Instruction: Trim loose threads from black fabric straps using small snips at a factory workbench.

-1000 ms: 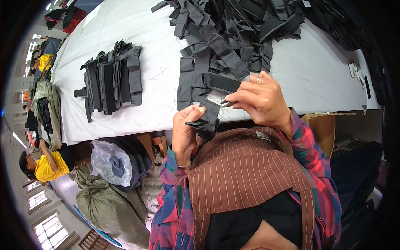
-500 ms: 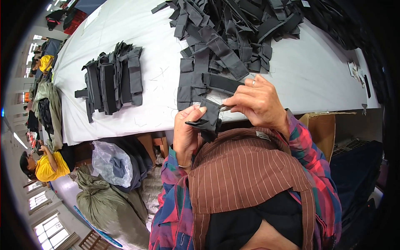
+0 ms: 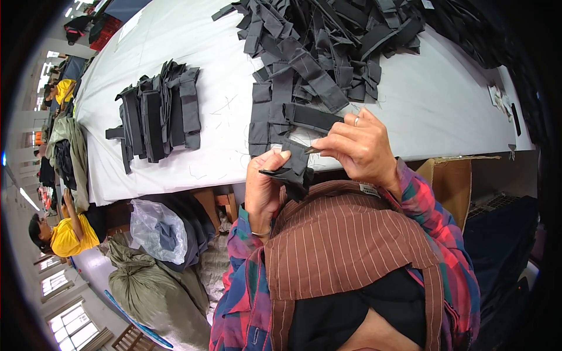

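Observation:
At the table's front edge my left hand (image 3: 264, 184) is closed on a dark grey fabric strip (image 3: 297, 157), thumb on top. The strip is folded, and its lower end hangs in front of my apron. My right hand (image 3: 362, 145), with a ring on one finger, pinches a small pointed tool (image 3: 312, 150). Only its dark tip shows, at the right edge of the held strip; the rest is hidden in my fingers. Just beyond my hands lies another strip with a black band (image 3: 316, 118), partly behind my right fingers.
A large heap of grey strips (image 3: 328, 50) covers the far middle of the white-covered table (image 3: 225, 167). A neater stack of strips (image 3: 161, 114) lies to the left. Black material (image 3: 480, 35) lies far right. Below stand a cardboard box (image 3: 448, 181) and a tied sack (image 3: 155, 286). A person in yellow (image 3: 73, 235) is at far left.
The right hand has drawn slightly back from the strip, and more of the tool's tip shows. My left hand keeps its hold on the strip. The person in yellow has shifted an arm.

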Tool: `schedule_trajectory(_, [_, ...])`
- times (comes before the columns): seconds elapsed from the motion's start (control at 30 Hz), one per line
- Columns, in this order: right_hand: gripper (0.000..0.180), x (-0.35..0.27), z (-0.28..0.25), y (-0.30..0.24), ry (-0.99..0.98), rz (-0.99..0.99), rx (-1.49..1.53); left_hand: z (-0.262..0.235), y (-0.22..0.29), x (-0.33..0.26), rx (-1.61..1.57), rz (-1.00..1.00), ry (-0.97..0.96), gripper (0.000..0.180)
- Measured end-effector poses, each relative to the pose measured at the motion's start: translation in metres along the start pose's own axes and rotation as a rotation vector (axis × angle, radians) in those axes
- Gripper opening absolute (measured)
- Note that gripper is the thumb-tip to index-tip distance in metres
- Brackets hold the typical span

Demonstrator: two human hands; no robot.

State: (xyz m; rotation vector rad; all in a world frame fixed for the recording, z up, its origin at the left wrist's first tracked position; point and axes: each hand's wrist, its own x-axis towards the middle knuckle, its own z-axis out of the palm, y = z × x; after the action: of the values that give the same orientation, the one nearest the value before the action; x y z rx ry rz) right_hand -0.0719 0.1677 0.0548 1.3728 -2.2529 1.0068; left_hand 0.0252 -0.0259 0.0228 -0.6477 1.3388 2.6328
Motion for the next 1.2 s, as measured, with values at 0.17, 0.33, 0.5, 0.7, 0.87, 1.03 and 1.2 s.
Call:
schedule_trajectory(0.17, [0.015, -0.006, 0.0, 0.001, -0.002, 0.212, 0.185, 0.004, 0.0, -0.001, -0.053, -0.014, 0.008, 0.018])
schedule_trajectory(0.33, [0.022, -0.008, 0.01, -0.012, 0.015, 0.614, 0.633, 0.005, 0.0, -0.001, -0.074, -0.028, 0.019, 0.018])
schedule_trajectory(0.5, [0.011, -0.011, 0.022, -0.014, -0.017, 0.517, 0.614, 0.009, 0.0, -0.001, -0.034, -0.004, -0.022, 0.019])
schedule_trajectory(0.7, [0.004, -0.007, 0.019, -0.015, -0.014, 0.539, 0.827, 0.01, -0.003, -0.003, -0.211, -0.032, -0.095, 0.019])
schedule_trajectory(0.87, [0.007, -0.006, 0.016, -0.016, -0.023, 0.865, 1.165, 0.004, -0.009, -0.001, -0.269, -0.008, -0.197, 0.014])
schedule_trajectory(1.03, [0.018, 0.001, 0.007, -0.023, 0.109, 0.734, 1.034, 0.003, -0.009, -0.006, -0.18, 0.285, -0.193, 0.018])
schedule_trajectory(1.2, [0.023, -0.01, 0.011, -0.027, 0.087, 0.584, 0.947, 0.012, -0.008, -0.007, 0.016, 0.498, -0.071, 0.027])
